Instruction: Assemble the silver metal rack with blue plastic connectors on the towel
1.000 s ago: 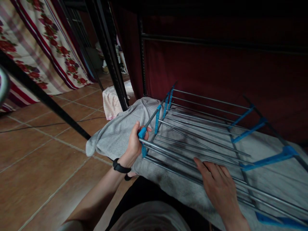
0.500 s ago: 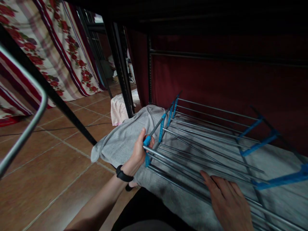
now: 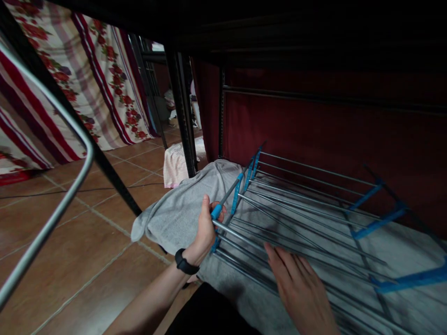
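A folding clothes drying rack point(image 3: 380, 218) with thin metal rods and blue plastic brackets lies across a grey blanket point(image 3: 181, 214). My left hand point(image 3: 205, 230), with a black band on its wrist, is closed around the rack's near left corner, at the blue plastic joint point(image 3: 217, 211); some of its fingers are hidden behind the tube. My right hand point(image 3: 302, 288) lies over the front rods, palm down, fingers stretched out. Whether its fingertips press on the front tube cannot be made out. The rack's lower right part runs out of view.
A dark metal bunk frame point(image 3: 183, 116) surrounds the bed, its upper deck low overhead. A bent silver tube point(image 3: 82, 174) rises at the left. Dark red cloth point(image 3: 314, 125) hangs behind. Floral curtains point(image 3: 77, 70) hang beyond the tiled floor point(image 3: 87, 260), where a cable runs.
My right hand has slid left along the front rods, closer to my left hand. My left hand keeps its hold on the corner. The view has tilted up slightly.
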Motion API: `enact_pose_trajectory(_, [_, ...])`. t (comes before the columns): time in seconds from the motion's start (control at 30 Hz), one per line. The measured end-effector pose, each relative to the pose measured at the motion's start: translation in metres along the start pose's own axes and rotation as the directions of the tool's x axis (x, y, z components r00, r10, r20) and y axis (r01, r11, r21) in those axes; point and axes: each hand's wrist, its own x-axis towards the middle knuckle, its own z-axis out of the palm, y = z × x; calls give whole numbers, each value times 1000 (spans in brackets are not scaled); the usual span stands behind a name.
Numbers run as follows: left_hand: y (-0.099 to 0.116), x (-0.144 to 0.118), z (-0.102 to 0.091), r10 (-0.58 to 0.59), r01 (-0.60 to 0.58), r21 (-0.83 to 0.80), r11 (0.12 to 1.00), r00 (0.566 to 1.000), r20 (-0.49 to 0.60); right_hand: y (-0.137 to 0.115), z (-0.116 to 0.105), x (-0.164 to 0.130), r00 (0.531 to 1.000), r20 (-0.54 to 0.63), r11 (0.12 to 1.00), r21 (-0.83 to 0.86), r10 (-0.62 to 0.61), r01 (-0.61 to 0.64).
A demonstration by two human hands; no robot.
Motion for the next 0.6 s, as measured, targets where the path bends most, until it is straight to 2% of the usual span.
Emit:
enact_pose_trajectory(0.17, [-1, -1, -3, 96, -102, 80, 992, 992, 79, -11, -3, 15, 993, 118, 1000, -16, 21, -20])
enact_pose_trajectory(0.37, [9, -4, -8, 221, -245, 227, 943, 967, 125, -2, 1, 13, 990, 130, 998, -50, 56, -50])
enact_pose_trajectory(0.47, [12, -4, -7, 215, -251, 224, 942, 961, 173, 0, 3, 14, 989, 140, 998, -44, 52, -46])
enact_pose_trajectory(0.6, [11, -5, -4, 182, -215, 198, 956, 968, 175, 0, 1, 14, 987, 153, 999, -14, 46, -45])
